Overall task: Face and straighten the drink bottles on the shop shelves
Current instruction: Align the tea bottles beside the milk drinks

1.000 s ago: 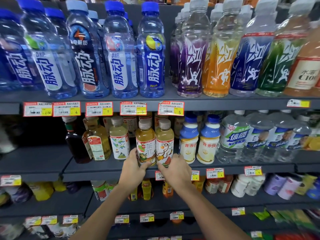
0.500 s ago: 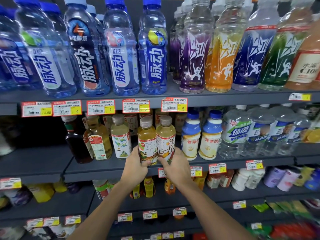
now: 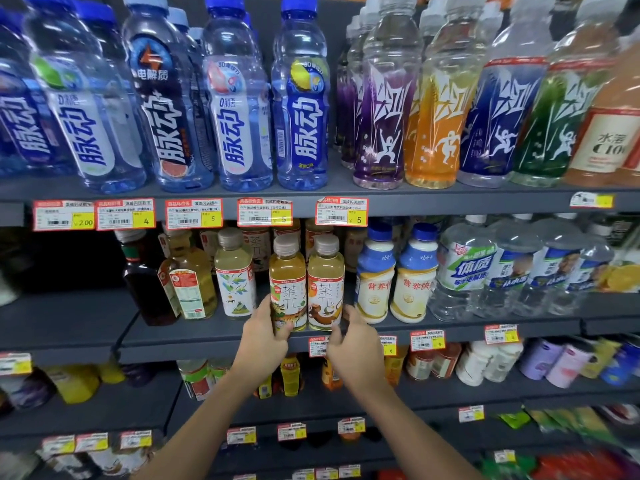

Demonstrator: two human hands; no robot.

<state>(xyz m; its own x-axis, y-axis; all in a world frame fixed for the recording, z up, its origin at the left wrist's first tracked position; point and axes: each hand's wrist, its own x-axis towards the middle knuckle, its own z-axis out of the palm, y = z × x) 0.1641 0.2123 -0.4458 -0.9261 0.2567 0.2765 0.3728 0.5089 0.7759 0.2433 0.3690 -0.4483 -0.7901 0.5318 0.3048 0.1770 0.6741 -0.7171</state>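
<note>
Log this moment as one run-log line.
left hand: grips left tea bottle | right hand: at base of right tea bottle, grip unclear | labels: both face forward | place: middle shelf

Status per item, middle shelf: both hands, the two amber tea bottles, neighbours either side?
left hand: wrapped round the left tea bottle's lower part.
left tea bottle: upright, capped, label forward, held.
right hand: curled at the right tea bottle's base; contact unclear.
right tea bottle: upright, capped, label forward, beside the left one.
yellow bottle: capped, label turned aside.
milk drink bottles: upright, capped.
</note>
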